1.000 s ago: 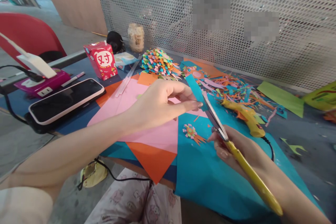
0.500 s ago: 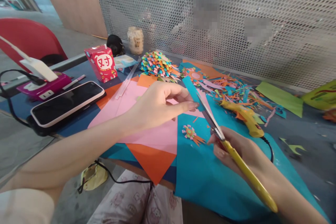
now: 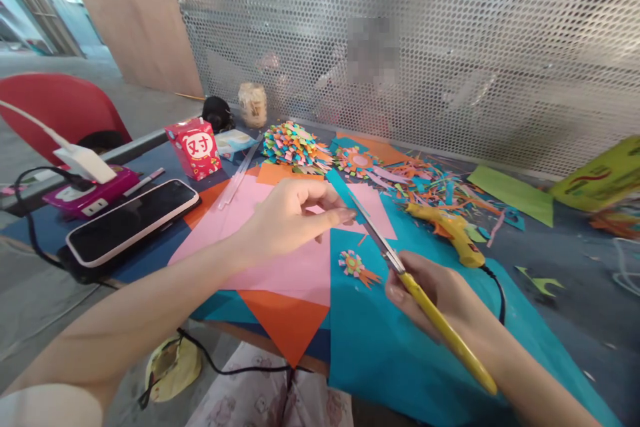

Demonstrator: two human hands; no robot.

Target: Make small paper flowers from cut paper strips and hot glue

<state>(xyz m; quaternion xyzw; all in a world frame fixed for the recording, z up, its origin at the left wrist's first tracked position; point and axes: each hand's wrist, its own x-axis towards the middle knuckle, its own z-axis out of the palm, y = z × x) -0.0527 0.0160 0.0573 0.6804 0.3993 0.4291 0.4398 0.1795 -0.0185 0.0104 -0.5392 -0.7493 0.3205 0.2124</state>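
Observation:
My left hand (image 3: 300,217) pinches a narrow blue paper strip (image 3: 340,188) between thumb and fingers, above the pink sheet (image 3: 280,267). My right hand (image 3: 435,287) is wrapped round yellow-handled scissors (image 3: 445,330). Their blades (image 3: 373,230) point up and left and lie along the strip, looking nearly closed. Below the blades a small paper flower (image 3: 353,263) with orange tails rests on the large blue sheet (image 3: 380,340). Right of the blades lies a yellow glue gun (image 3: 450,230) with a black cord.
Paper scraps (image 3: 430,180) are heaped behind the glue gun. Further left are a ball of fringed paper flowers (image 3: 293,147) and clear glue sticks (image 3: 237,177). A phone (image 3: 133,220), a purple power strip (image 3: 93,193) and a red box (image 3: 195,147) stand at left. A perforated metal panel (image 3: 300,0) borders the back.
The camera view has shifted, so most things sit lower and slightly left. The scissor blades appear more closed along the strip. Both hands keep their holds.

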